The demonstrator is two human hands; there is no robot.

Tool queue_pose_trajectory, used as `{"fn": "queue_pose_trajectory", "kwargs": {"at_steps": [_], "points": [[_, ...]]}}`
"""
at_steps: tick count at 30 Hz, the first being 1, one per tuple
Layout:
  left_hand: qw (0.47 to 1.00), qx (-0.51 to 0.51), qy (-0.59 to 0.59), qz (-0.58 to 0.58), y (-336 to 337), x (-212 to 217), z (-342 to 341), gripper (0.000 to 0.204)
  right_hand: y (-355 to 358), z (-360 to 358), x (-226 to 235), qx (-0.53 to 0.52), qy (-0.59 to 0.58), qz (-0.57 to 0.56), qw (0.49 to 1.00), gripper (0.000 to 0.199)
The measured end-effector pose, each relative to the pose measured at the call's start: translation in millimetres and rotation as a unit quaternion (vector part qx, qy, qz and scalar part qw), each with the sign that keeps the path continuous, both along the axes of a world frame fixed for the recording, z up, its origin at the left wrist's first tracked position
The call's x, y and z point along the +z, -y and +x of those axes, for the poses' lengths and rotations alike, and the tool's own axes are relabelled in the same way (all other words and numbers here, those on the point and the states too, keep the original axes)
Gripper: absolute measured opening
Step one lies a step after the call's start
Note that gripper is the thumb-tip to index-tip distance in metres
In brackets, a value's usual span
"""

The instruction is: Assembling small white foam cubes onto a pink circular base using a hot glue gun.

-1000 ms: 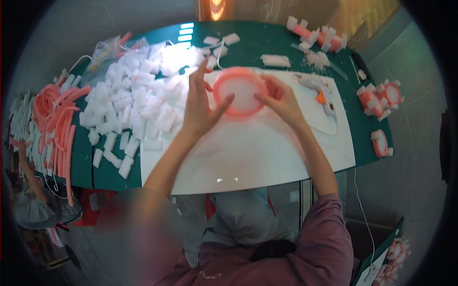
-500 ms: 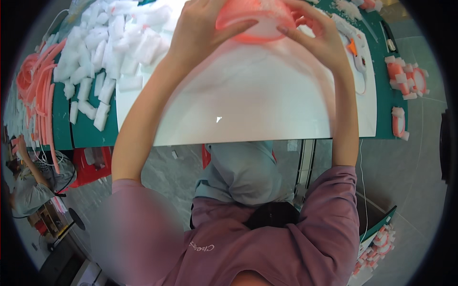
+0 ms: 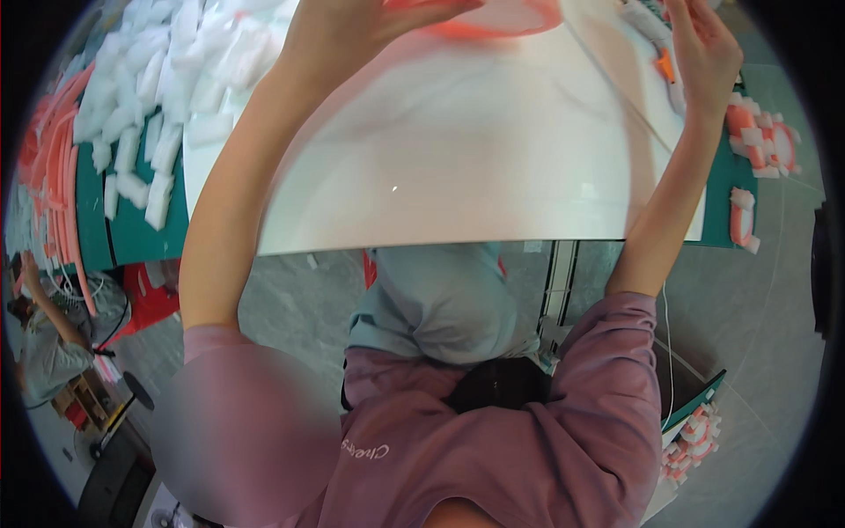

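Observation:
At the top edge, my left hand (image 3: 348,26) is closed on a coral-pink ring (image 3: 528,22) with a pale inside, held above the white board; the picture cuts off part of both. Off to the right, my right hand (image 3: 711,57) is up beside a white glue gun (image 3: 650,31) with an orange trigger. Its fingers look loosely bent and apart, their tips reach the top edge, and nothing shows in them.
A heap of white foam blocks (image 3: 163,75) covers the left of the green-topped table, beside long pink strips (image 3: 63,194). Pink rings with white blocks (image 3: 764,139) lie along the right edge. Another person (image 3: 53,330) sits at the far left.
My right hand has let go of the pink ring and moved right, beside the glue gun. My left hand still holds the ring, now nearer the top edge. The whole view has shifted slightly.

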State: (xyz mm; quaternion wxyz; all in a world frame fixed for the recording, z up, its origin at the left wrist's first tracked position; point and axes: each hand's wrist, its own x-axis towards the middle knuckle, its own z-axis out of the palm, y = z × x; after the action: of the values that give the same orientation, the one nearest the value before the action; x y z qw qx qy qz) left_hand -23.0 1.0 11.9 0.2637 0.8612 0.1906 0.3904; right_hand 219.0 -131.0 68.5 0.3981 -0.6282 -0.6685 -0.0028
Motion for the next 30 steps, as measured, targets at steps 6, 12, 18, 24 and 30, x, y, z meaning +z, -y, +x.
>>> {"fn": "queue_pose_trajectory", "kwargs": {"at_steps": [6, 12, 18, 24, 30], "points": [[0.991, 0.028, 0.009, 0.134, -3, -8, -5, 0.037, 19, 105, -35, -0.411, 0.084, -0.179, 0.89, 0.054], [0.997, 0.044, 0.02, 0.063, 3, -10, -5, 0.036, 22, 93, -43, -0.429, -0.017, -0.389, 0.815, 0.076], [0.996, 0.041, -0.018, 0.078, 2, -1, -6, 0.039, 0, 74, -54, -0.452, 0.134, -0.366, 0.802, 0.071], [0.999, 0.029, -0.015, 0.041, 2, -2, -1, 0.039, 1, 86, -48, -0.459, 0.01, -0.397, 0.795, 0.067], [0.998, 0.046, -0.004, 0.052, 2, -4, -4, 0.036, -2, 65, -42, -0.498, 0.039, -0.252, 0.829, 0.071]]}}
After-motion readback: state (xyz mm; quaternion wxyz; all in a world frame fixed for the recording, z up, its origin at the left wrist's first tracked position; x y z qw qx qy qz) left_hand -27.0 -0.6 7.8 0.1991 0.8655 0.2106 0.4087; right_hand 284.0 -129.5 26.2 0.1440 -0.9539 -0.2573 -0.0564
